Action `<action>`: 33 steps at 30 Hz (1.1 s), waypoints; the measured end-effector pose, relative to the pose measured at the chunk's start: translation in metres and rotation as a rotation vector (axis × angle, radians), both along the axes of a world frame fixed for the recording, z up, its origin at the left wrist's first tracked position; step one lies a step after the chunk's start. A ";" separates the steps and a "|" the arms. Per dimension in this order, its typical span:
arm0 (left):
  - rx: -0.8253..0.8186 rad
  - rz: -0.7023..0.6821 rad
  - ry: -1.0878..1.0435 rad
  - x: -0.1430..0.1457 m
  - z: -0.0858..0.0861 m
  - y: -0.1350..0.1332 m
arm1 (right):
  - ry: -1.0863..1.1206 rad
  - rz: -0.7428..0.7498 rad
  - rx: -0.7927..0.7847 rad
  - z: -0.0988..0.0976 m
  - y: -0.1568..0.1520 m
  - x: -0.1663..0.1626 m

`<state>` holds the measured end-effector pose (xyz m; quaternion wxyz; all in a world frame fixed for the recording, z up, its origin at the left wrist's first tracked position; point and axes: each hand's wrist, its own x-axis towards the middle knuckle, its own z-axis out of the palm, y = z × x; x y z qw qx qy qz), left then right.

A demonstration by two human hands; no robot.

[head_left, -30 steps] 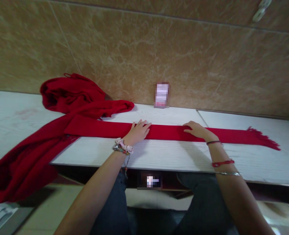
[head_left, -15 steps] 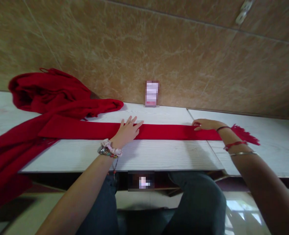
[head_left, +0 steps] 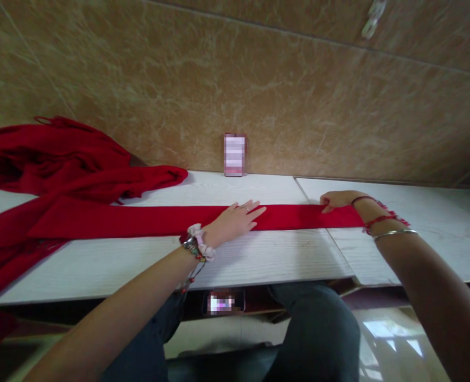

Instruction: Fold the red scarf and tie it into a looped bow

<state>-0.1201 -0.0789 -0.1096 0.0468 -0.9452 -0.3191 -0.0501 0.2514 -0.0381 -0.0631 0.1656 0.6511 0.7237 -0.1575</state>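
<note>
**Wall** (head_left: 235, 85): brown marbled tile, behind everything.

**Tabletop** (head_left: 259, 257): two white wood-grain panels. They meet at a seam (head_left: 313, 201) that passes under the cloth.

**Scarf** (head_left: 139, 220): red, one item.
- It is folded into a long narrow strip that lies left to right across the tabletop, parallel to the wall.
- The loose remainder sits in a heap (head_left: 60, 159) at far left against the wall and trails off the front edge.

**Left hand** (head_left: 238, 218): palm down on the middle of the strip, fingers extended. The grip is apart and clasps nothing.

**Right hand** (head_left: 338, 200): at the strip's right end, beside the fringe (head_left: 394, 216), fingers curled at the far edge. I cannot tell whether the grip is closed on the cloth.

**Card** (head_left: 234, 155): small and blurred, upright against the wall behind the strip and apart from it.

**Wrist items**: scrunchie (head_left: 200, 240) with beads on the left wrist, bangles (head_left: 394, 232) on the right.

**Handling note (judgement)**:
- The flat left palm suits pinning the fold while the right draws the end taut.
- Pressure should be even and the pull should run along the strip, not across it, so the folded edges stay aligned.
- The seam may snag the cloth, so ease over it.
- The hanging heap may drag the strip leftward.
</note>
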 end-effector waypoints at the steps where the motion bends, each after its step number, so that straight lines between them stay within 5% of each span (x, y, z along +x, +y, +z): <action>1: -0.031 -0.065 -0.007 0.018 0.001 0.000 | 0.021 -0.004 -0.020 0.000 0.001 0.002; 7: -0.172 -0.233 0.009 0.095 -0.001 0.006 | -0.006 -0.066 -0.050 0.003 -0.005 0.030; 16: -0.240 -0.251 -0.004 0.101 -0.015 0.015 | -0.124 -0.001 0.025 0.011 -0.020 0.039; 24: -0.227 -0.184 -0.016 0.130 -0.015 0.044 | -0.303 0.045 0.263 0.053 -0.017 0.032; 29: -0.236 -0.084 0.027 0.149 -0.003 0.063 | -0.347 0.100 0.328 0.070 -0.017 -0.019; 33: -0.168 -0.026 0.032 0.119 0.010 0.069 | -0.261 0.169 0.337 0.053 -0.032 -0.095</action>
